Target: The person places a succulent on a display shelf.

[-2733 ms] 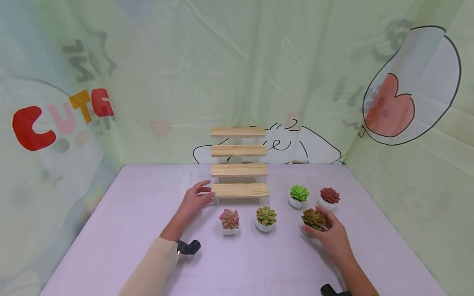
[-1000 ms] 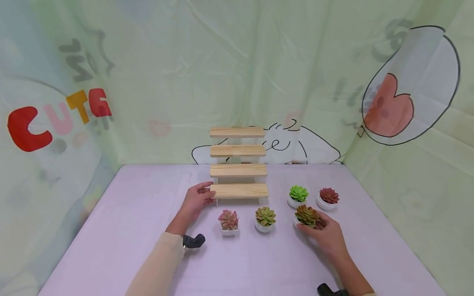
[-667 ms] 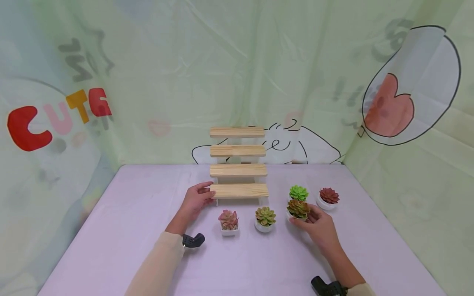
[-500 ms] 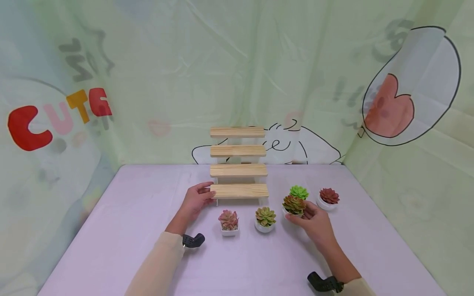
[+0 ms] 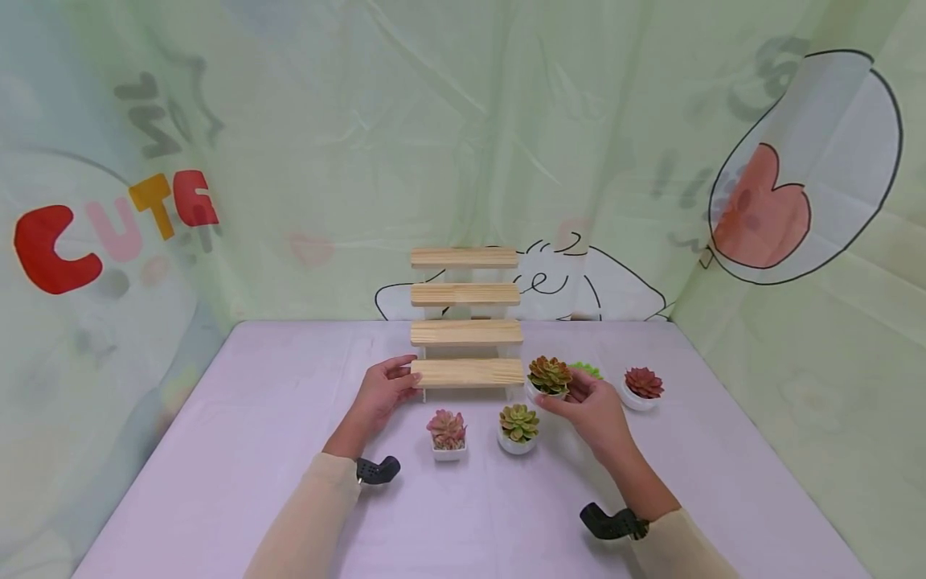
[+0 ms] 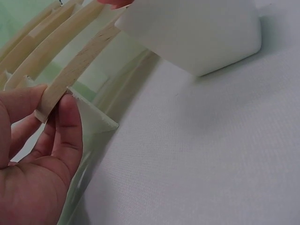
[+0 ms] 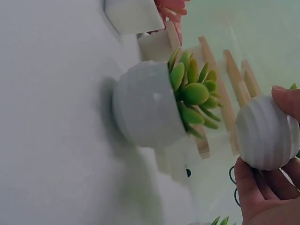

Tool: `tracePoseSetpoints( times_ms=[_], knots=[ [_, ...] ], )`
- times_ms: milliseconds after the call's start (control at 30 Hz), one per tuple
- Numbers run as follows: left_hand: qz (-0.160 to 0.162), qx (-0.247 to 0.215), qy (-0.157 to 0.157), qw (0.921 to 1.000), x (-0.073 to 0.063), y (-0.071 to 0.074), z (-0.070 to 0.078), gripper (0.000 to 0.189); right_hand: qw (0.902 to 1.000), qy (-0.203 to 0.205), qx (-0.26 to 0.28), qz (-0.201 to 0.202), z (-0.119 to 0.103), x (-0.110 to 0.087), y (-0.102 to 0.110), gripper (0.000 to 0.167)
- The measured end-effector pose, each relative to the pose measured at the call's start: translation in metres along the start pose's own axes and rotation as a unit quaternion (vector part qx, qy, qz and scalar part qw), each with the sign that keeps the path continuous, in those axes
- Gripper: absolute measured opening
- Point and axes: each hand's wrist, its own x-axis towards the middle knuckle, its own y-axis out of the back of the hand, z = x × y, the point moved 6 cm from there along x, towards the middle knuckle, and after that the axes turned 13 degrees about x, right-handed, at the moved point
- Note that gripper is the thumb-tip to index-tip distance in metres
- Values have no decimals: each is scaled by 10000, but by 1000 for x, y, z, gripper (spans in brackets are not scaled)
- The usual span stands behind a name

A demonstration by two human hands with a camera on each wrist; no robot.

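Note:
My right hand [image 5: 602, 416] grips the white pot of a reddish-green artificial succulent [image 5: 549, 375], held above the table just right of the lowest step. The right wrist view shows thumb and fingers around its ribbed pot [image 7: 266, 133]. My left hand [image 5: 379, 394] pinches the left end of the bottom board of a four-step wooden display stand [image 5: 467, 373]; in the left wrist view the thumb lies on top of this board [image 6: 77, 63] and the fingers underneath. A pink succulent [image 5: 447, 433] in a square pot and a yellow-green succulent [image 5: 518, 425] stand in front of the stand.
A bright green succulent [image 5: 587, 370] is mostly hidden behind my right hand. Farther right stands a dark red succulent [image 5: 643, 384] in a white pot. The table [image 5: 253, 450] has a pale cloth, with printed curtains [image 5: 347, 161] behind and on both sides.
My right hand has lifted the reddish-green succulent and carried it left and away from me toward the stand. The left hand moved slightly onto the bottom board, then stayed still.

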Motion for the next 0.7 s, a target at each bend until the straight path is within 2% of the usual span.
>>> tracePoseSetpoints(
  times_ms=[400, 700],
  knots=[
    [-36, -23, 51, 10000, 1, 0, -1, 47, 9996, 158, -145, -209, -22, 16, -20, 78],
    [-39, -33, 61, 10000, 0, -1, -1, 48, 9987, 336, 31, -369, -37, 29, -34, 75]
  ],
)
